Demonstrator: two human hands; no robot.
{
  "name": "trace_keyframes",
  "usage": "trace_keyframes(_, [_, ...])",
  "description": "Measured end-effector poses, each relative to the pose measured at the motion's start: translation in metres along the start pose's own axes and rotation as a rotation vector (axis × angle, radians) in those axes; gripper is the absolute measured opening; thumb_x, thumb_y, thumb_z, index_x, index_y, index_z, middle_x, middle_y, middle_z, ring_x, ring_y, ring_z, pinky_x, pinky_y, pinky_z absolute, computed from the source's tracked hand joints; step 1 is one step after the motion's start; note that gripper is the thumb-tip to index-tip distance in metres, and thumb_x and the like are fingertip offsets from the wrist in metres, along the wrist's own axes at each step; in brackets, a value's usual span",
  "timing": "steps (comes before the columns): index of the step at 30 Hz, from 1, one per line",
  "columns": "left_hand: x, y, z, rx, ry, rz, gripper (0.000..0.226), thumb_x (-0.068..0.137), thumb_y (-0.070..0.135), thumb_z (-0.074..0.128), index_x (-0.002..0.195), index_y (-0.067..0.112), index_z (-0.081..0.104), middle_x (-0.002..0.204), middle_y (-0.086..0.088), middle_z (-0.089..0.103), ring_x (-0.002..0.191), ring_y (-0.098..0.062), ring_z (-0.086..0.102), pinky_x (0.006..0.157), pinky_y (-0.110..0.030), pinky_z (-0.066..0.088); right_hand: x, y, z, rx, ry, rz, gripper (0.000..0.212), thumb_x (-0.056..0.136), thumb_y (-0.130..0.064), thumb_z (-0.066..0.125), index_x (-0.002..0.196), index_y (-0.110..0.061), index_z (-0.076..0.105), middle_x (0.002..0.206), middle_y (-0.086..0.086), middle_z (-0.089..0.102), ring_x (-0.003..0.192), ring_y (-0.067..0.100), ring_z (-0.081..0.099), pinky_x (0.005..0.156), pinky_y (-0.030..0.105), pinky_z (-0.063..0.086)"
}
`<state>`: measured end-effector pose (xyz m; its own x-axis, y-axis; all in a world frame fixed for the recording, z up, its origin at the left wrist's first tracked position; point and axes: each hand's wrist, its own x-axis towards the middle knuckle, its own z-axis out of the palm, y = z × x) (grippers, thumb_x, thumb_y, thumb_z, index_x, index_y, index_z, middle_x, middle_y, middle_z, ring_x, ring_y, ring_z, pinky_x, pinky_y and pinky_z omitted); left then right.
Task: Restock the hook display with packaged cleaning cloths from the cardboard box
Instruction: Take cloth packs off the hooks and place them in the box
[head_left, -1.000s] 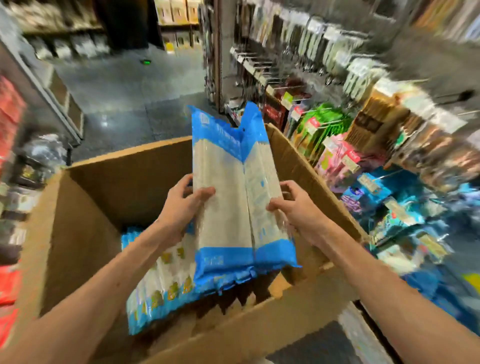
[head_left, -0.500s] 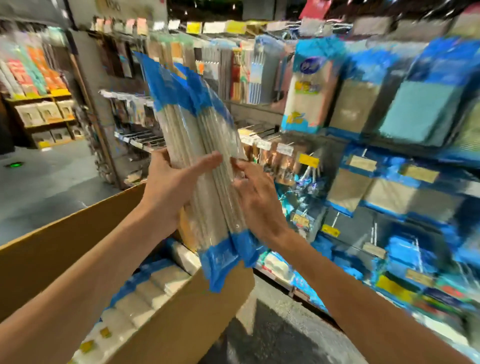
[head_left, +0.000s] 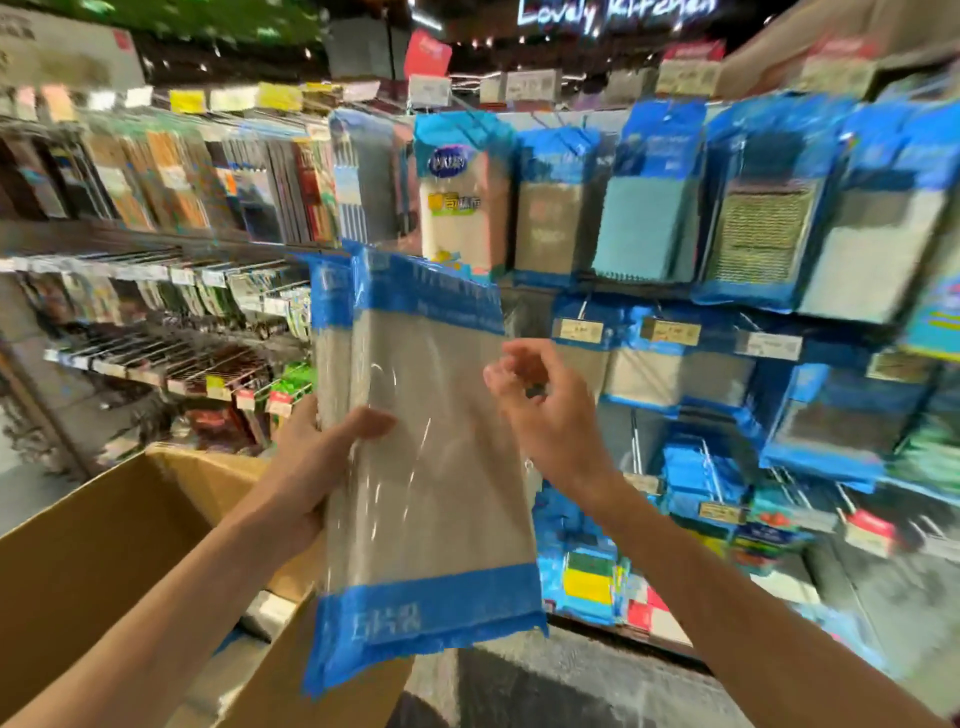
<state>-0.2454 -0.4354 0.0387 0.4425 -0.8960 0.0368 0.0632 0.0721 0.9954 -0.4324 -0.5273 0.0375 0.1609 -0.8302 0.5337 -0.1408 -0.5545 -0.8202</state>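
Observation:
I hold up a small stack of flat cleaning cloth packs (head_left: 431, 467), grey cloth in clear plastic with blue bands at top and bottom, in front of the hook display (head_left: 670, 332). My left hand (head_left: 317, 467) grips the stack at its left edge, thumb across the front. At the stack's right edge is my right hand (head_left: 545, 415), fingers loosely curled and blurred, with nothing seen inside them. The open cardboard box (head_left: 104, 545) sits low on the left, below my left arm.
Similar blue-packaged cloths (head_left: 639, 218) hang in rows on hooks ahead and to the right, with price tags under them. Left of them, hooks carry chopsticks and small utensils (head_left: 171, 182). Grey floor (head_left: 571, 686) shows below the shelving.
The view swung up and right from the box to the hook display. The stack rose and turned its face toward me. My right hand came off the stack's face to its right edge.

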Motion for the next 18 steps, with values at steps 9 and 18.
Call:
trace_keyframes(9, [0.081,-0.056,0.043,-0.034,-0.355,-0.060,0.083,0.040,0.025,0.077,0.119,0.010,0.055,0.093,-0.015,0.070,0.075,-0.025,0.068,0.059,-0.037,0.057,0.101,0.075,-0.045,0.475,-0.320,0.711,0.088,0.049,-0.074,0.077,0.120,-0.022,0.068,0.108,0.012,0.074,0.100,0.028,0.070,0.093,0.044,0.054])
trace_keyframes(18, [0.189,-0.093,0.094,-0.091,-0.441,-0.181,0.073,0.061,0.048,0.085,0.123,0.018,0.059,0.114,-0.007,0.070,0.081,-0.021,0.065,0.060,-0.027,0.048,0.123,0.156,-0.053,0.495,-0.187,0.666,0.041,0.071,-0.024,0.077,0.108,-0.010,0.070,0.102,0.008,0.076,0.089,0.020,0.073,0.072,0.034,0.059])
